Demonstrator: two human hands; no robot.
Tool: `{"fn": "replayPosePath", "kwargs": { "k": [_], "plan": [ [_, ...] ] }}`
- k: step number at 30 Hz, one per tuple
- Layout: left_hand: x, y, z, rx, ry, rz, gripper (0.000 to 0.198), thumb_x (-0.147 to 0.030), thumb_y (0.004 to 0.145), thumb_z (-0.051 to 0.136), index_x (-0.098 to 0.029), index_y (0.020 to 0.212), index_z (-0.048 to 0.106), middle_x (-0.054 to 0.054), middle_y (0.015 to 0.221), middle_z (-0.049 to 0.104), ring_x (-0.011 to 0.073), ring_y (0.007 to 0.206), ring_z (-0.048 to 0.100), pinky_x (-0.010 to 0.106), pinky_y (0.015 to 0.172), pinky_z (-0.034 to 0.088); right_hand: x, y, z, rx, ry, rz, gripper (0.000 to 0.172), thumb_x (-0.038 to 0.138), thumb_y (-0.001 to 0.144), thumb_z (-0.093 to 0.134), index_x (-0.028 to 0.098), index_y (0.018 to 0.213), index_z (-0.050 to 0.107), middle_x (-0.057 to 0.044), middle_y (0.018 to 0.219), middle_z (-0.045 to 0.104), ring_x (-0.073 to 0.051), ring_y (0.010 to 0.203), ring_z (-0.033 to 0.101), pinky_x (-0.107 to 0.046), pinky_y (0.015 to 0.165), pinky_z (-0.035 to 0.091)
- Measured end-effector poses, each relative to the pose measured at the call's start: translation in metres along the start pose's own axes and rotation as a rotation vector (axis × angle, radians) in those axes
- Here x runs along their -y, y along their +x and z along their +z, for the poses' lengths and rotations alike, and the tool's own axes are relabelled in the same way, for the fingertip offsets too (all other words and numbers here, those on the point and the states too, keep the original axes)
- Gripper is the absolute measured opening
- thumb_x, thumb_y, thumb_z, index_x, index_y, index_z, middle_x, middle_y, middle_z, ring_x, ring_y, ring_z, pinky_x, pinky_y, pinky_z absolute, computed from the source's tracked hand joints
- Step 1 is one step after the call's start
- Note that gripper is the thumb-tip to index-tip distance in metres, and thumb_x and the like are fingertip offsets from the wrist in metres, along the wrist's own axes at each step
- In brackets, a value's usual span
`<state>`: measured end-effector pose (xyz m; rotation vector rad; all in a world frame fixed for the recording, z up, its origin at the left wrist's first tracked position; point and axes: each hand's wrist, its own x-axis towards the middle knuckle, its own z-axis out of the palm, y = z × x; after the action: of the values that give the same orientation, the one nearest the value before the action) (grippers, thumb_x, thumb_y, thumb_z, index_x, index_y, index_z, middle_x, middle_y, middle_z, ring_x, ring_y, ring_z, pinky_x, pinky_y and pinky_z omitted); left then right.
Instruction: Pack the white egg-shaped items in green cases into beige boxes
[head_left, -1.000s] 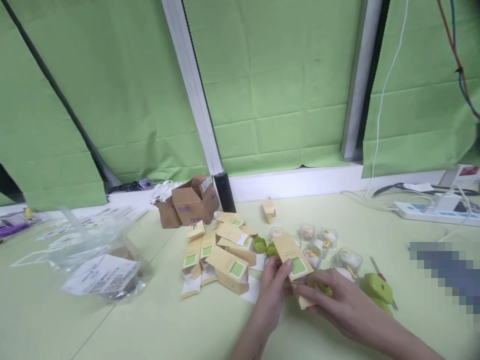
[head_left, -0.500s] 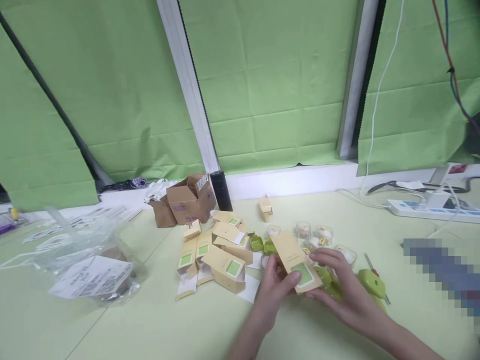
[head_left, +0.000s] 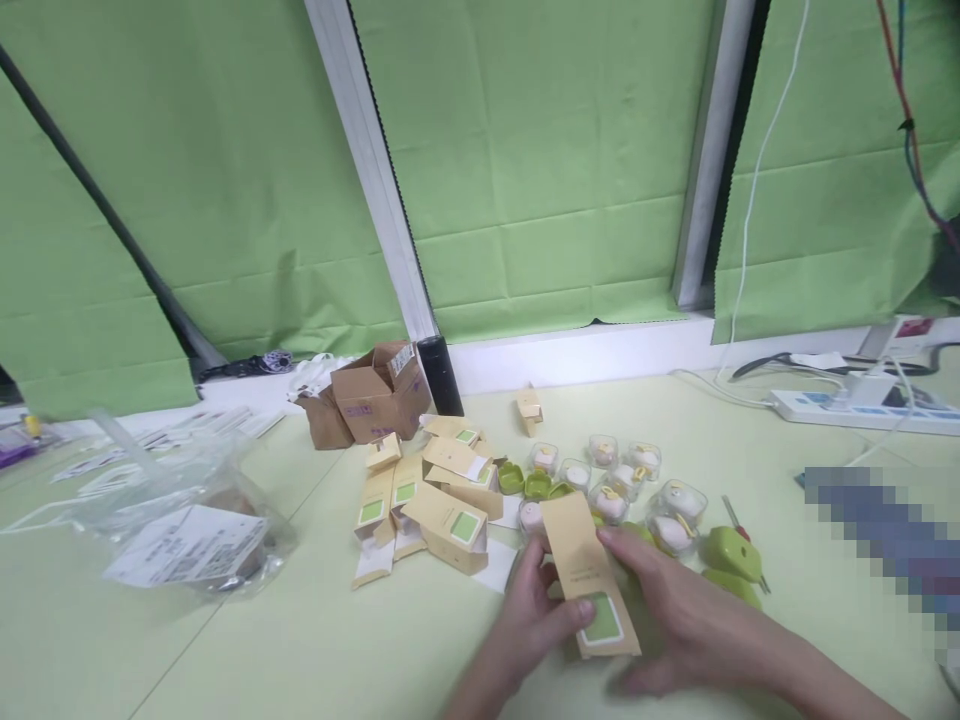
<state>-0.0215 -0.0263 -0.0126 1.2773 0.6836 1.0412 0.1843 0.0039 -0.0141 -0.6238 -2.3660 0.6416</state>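
Observation:
A slim tan cardboard box (head_left: pixel 577 550) with a green square panel is tilted over the table, its printed face up. My left hand (head_left: pixel 529 615) is closed on its left side, the thumb lying across the green panel. My right hand (head_left: pixel 675 610) is spread at the box's right side. One fingertip meets or nearly meets the edge, while the thumb stands apart below. Just beyond are several clear plastic cases (head_left: pixel 611 500) holding pale egg-shaped pieces with yellow parts. Green cups (head_left: pixel 538 486) sit to their left.
Several tan boxes (head_left: pixel 450 525) lie piled at left, with a brown carton (head_left: pixel 382 395) and a black cylinder (head_left: pixel 440 375) behind. A plastic bag (head_left: pixel 187 530) lies further left. At right are green pieces (head_left: pixel 731 555), a thin metal rod (head_left: pixel 735 515) and a power strip (head_left: pixel 810 408).
The box has come nearer to me and turned more upright in view. My right hand has moved down with it, its thumb now away from the box. More clear cases are uncovered.

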Motion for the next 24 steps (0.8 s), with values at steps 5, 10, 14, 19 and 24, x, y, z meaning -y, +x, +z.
{"fn": "replayPosePath", "kwargs": {
  "k": [5, 10, 14, 19, 24],
  "plan": [
    [-0.001, -0.003, -0.001, 0.020, 0.080, 0.024, 0.066, -0.033, 0.074, 0.066, -0.022, 0.128, 0.030, 0.014, 0.127, 0.047, 0.0286, 0.119, 0.045, 0.044, 0.096, 0.038, 0.001, 0.002, -0.003, -0.038, 0.019, 0.027, 0.091, 0.035, 0.066, 0.074, 0.026, 0.140, 0.022, -0.014, 0.134, 0.046, -0.032, 0.118, 0.047, -0.043, 0.094, 0.042],
    [0.006, -0.010, -0.001, -0.024, 0.559, 0.079, 0.042, -0.017, 0.070, 0.065, -0.020, 0.107, 0.046, 0.011, 0.126, 0.042, 0.0280, 0.123, 0.037, 0.045, 0.102, 0.029, 0.011, 0.008, -0.015, -0.023, 0.282, 0.272, 0.046, 0.043, 0.077, 0.062, 0.027, 0.119, 0.050, -0.006, 0.107, 0.062, -0.025, 0.102, 0.057, -0.037, 0.085, 0.048],
    [0.006, -0.012, 0.001, -0.024, 0.569, 0.057, 0.046, -0.018, 0.071, 0.063, -0.021, 0.112, 0.042, 0.011, 0.124, 0.043, 0.0266, 0.119, 0.041, 0.044, 0.100, 0.033, 0.021, 0.020, -0.014, -0.158, 0.348, 0.335, 0.022, 0.039, 0.087, 0.050, 0.027, 0.101, 0.062, -0.005, 0.104, 0.060, -0.021, 0.101, 0.055, -0.034, 0.086, 0.045],
    [0.009, -0.011, 0.004, -0.104, 0.349, 0.017, 0.056, -0.012, 0.072, 0.062, -0.023, 0.117, 0.031, 0.011, 0.124, 0.049, 0.0230, 0.119, 0.045, 0.044, 0.101, 0.034, 0.018, 0.026, -0.003, -0.136, 0.296, 0.401, 0.027, 0.044, 0.088, 0.046, 0.025, 0.089, 0.065, -0.004, 0.091, 0.062, -0.020, 0.087, 0.057, -0.033, 0.076, 0.046],
    [0.007, -0.010, 0.004, -0.070, 0.388, 0.042, 0.057, -0.014, 0.073, 0.061, -0.024, 0.122, 0.034, 0.010, 0.130, 0.047, 0.0236, 0.123, 0.042, 0.046, 0.105, 0.030, 0.015, 0.027, 0.000, -0.147, 0.265, 0.444, 0.029, 0.045, 0.088, 0.045, 0.026, 0.095, 0.064, -0.004, 0.088, 0.063, -0.020, 0.079, 0.057, -0.032, 0.067, 0.047]
  ]
}}
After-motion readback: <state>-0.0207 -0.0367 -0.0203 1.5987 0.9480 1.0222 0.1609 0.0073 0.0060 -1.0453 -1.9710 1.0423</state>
